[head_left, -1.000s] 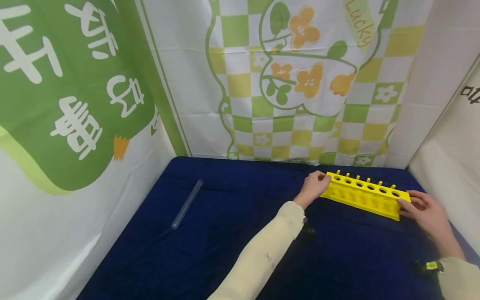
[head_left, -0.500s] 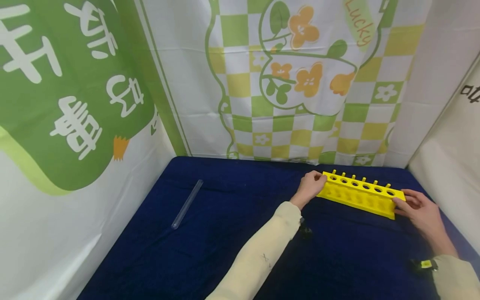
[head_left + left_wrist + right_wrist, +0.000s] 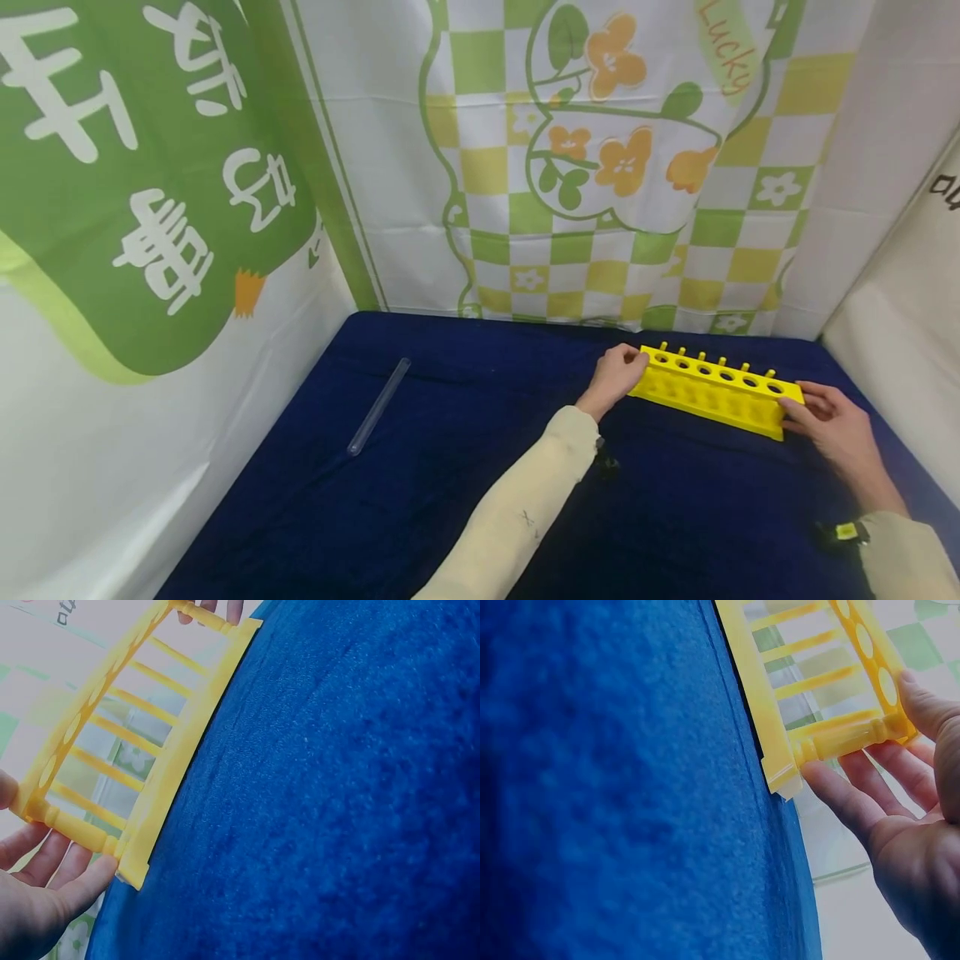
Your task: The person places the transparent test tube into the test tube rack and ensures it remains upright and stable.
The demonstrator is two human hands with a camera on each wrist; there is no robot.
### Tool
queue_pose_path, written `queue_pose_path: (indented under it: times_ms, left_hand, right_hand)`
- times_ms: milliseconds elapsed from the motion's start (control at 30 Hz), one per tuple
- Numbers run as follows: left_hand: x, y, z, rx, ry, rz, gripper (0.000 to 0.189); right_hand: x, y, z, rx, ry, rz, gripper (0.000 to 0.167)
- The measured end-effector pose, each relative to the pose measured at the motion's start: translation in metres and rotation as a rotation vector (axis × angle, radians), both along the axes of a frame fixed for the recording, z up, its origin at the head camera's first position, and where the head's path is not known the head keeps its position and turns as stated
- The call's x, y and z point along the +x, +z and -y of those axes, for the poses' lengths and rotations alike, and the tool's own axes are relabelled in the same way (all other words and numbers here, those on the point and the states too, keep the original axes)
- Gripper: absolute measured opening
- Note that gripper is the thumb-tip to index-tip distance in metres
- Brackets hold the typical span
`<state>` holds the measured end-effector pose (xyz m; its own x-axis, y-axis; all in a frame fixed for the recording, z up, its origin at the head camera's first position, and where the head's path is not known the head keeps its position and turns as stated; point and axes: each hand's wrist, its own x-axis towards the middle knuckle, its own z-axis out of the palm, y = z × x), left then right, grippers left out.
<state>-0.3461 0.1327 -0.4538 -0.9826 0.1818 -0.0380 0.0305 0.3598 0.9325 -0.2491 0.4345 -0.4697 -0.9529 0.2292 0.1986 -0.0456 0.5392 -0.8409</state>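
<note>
The desk (image 3: 315, 517) is draped in dark blue, walled by printed curtains (image 3: 483, 171). Toward its two o'clock, a yellow rack (image 3: 708, 400) is gripped endwise — left hand (image 3: 612, 375), right hand (image 3: 842, 429), both half-closed. A clear tube (image 3: 379, 407) is laid toward ten o'clock.

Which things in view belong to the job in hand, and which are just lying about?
In the job:
yellow plastic six-hole rack, held at both ends
left hand
right hand

Lying about:
clear slender tube, untouched; could suit the rack's holes
green-and-white patterned cloth hanging, only backdrop
</note>
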Motion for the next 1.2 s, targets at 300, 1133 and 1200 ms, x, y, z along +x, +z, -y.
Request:
queue_pose_path:
  times_ms: [300, 1133, 1200]
  left_hand:
    - [0.0001, -0.0020, 0.0029, 0.006, 0.007, -0.003, 0.028]
    - [0.0065, -0.0012, 0.0085, -0.011, 0.012, -0.012, 0.029]
    - [0.0078, -0.0002, 0.0087, -0.008, 0.014, -0.002, 0.028]
  right_hand:
    - [-0.0008, 0.0002, 0.0046, 0.015, 0.006, -0.007, 0.072]
    - [-0.0027, -0.0007, 0.0050, 0.001, 0.027, -0.021, 0.072]
    - [-0.0023, -0.0004, 0.0044, 0.001, 0.035, -0.028, 0.071]
